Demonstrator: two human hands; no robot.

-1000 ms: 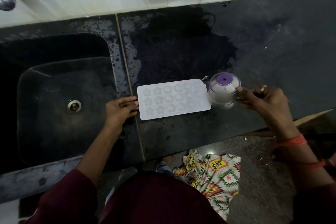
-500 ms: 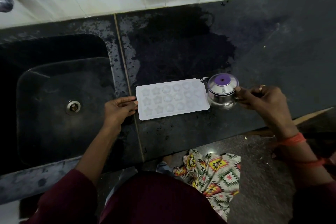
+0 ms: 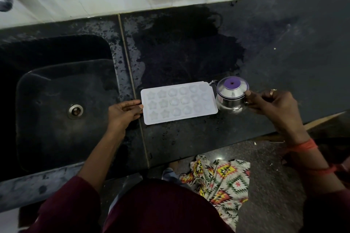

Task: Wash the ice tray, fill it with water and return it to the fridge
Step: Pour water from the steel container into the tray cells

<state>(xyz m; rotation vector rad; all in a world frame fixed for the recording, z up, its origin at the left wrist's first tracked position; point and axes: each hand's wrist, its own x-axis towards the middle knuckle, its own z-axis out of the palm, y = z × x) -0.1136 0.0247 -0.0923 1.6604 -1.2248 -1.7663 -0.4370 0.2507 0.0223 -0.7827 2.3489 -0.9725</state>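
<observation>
White rectangular plastic ice tray (image 3: 179, 103) lies flat on dark stone counter (image 3: 284, 43). Left hand (image 3: 123, 113) braces its short edge with extended fingertips, presumably steadying. Right hand (image 3: 272, 106) grips small purple-lidded glass jug (image 3: 230, 94), spout at tray corner, apparently for filling.

With the fingers (image 3: 251, 98) of my right hand (image 3: 272, 106) I am steadying the small steel jug (image 3: 230, 100) just beside the right end of the ice tray (image 3: 178, 103). A second ago the jug was showing as a pale blur, and now its shiny body and round rim are coming out sharp. It is hardly shifting place, and I cannot tell whether its tilt is altering.
</observation>
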